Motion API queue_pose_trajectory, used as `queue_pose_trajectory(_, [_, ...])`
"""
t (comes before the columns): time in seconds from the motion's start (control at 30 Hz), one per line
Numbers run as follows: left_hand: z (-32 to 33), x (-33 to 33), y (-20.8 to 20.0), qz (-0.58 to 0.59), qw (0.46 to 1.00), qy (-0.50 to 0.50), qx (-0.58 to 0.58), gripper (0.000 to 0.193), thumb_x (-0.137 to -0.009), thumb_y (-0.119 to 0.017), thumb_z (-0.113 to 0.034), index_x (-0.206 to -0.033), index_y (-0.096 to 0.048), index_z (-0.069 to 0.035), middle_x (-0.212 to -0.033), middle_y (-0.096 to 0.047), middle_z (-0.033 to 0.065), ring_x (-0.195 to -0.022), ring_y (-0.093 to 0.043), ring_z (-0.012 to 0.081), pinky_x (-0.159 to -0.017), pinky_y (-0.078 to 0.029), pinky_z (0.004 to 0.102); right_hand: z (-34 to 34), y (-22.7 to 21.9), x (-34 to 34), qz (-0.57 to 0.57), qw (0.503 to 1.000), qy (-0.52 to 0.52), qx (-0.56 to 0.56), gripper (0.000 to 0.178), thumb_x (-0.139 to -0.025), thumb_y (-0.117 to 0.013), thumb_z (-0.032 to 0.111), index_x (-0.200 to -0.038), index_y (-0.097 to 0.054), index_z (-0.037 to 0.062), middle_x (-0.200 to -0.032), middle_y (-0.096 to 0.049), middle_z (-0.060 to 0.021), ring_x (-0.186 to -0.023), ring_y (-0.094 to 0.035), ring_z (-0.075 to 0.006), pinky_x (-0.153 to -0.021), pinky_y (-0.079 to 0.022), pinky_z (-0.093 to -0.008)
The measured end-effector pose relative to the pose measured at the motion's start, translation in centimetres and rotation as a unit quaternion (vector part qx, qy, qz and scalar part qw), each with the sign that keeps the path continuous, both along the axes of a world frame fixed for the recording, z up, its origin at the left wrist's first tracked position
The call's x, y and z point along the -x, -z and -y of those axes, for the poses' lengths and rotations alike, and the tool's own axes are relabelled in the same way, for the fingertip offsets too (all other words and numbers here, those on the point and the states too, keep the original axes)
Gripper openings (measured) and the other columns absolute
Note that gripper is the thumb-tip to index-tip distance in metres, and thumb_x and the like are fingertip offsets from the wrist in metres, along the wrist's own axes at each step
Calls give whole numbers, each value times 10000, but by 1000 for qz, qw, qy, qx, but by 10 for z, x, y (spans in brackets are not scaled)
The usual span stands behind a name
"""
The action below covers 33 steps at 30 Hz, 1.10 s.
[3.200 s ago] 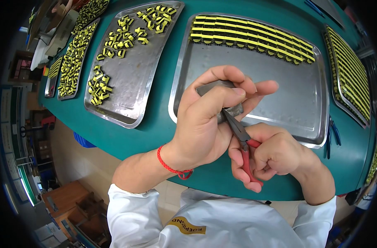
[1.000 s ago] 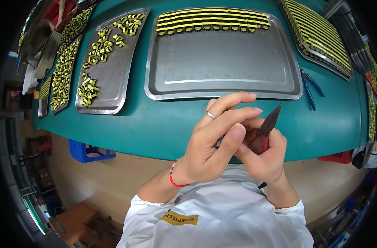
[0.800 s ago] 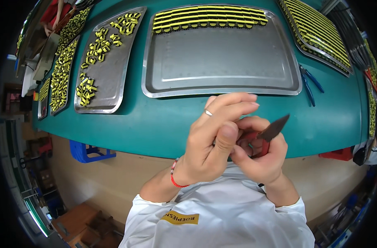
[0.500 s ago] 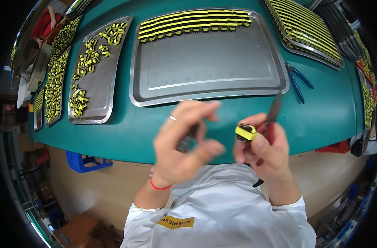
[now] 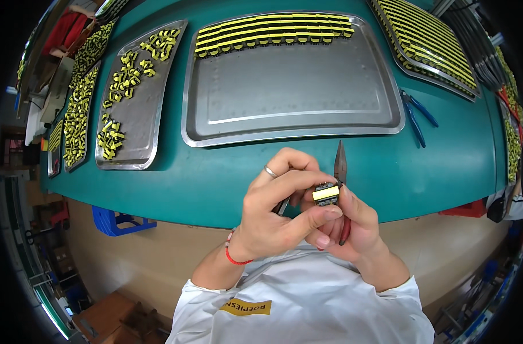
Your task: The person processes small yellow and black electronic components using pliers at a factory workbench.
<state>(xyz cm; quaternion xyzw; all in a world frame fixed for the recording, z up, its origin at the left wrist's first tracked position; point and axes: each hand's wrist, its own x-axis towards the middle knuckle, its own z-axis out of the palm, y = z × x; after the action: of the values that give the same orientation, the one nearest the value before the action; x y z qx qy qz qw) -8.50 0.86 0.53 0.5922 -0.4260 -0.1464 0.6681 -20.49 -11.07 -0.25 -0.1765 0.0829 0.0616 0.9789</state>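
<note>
Just beyond the table's near edge, my left hand [image 5: 270,215] pinches a small black transformer [image 5: 326,195] with a yellow tape band between thumb and fingertips. A dark object [image 5: 282,205], mostly hidden, sits inside the curl of that hand. My right hand [image 5: 358,226] is closed around red-handled needle-nose pliers [image 5: 340,163], their jaws pointing away from me. The right fingertips meet the transformer's right side. Beyond both hands lies a large metal tray [image 5: 296,86], with rows of similar transformers [image 5: 273,35] along its far side.
Left, a metal tray [image 5: 141,114] holds loose yellow-and-black parts, with a fuller tray [image 5: 78,123] beside it. A tray of neat rows [image 5: 430,51] stands far right. Blue-handled pliers [image 5: 419,117] lie on the green table [image 5: 468,155]. A blue plastic stool [image 5: 121,222] is below the left edge.
My left hand has moved right and taken hold of the transformer, which was in my right hand. My right hand has shifted left, and the pliers' jaws now point more directly away.
</note>
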Motion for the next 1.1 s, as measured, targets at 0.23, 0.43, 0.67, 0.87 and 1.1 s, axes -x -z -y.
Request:
queue_pose_trajectory(0.23, [-4,-1,1,-86,996,24,-22,377,-779,-827,-199,-1002,-682,68,-967,-590,138,-812,-562,159,-683,-459,262,-3,-4,-1,-1,1000,-2,-4,440,-1012,-515,449,-1148,-523,31,-916,-576,-62,-728,-596,-178,-548,-400,-270])
queue_pose_trajectory(0.43, [-4,-1,1,-102,994,21,-31,405,-787,-826,-245,-1001,-686,70,-963,-589,130,-814,-558,157,-685,-451,260,-3,-4,-1,-11,1000,-5,-10,442,-1001,-540,447,-1142,-525,28,-915,-577,-63,-736,-603,-182,-565,-421,-284])
queue_pose_trajectory(0.67, [-4,-9,0,-46,998,35,-1,379,-765,-835,-173,-1033,-704,60,-972,-575,130,-783,-554,146,-638,-448,236,-2,-3,-3,-12,1000,11,19,417,-984,-589,410,-1131,-528,24,-908,-585,-62,-753,-602,-168,-596,-439,-287])
queue_pose_trajectory(0.87, [-5,-15,-4,57,998,35,6,365,-733,-825,-88,-1046,-707,58,-966,-576,137,-777,-567,151,-613,-465,244,1,-1,-4,13,1000,-1,25,451,-976,-606,394,-1197,-521,11,-914,-593,-70,-759,-595,-167,-617,-445,-284])
queue_pose_trajectory(1.1, [-12,-12,-1,139,989,-48,9,367,-719,-817,-51,-1044,-682,55,-920,-629,151,-721,-593,165,-583,-464,248,3,-13,3,-46,993,76,77,376,-850,-522,32,-1219,-474,-23,-884,-598,-165,-595,-579,-239,-503,-435,-291])
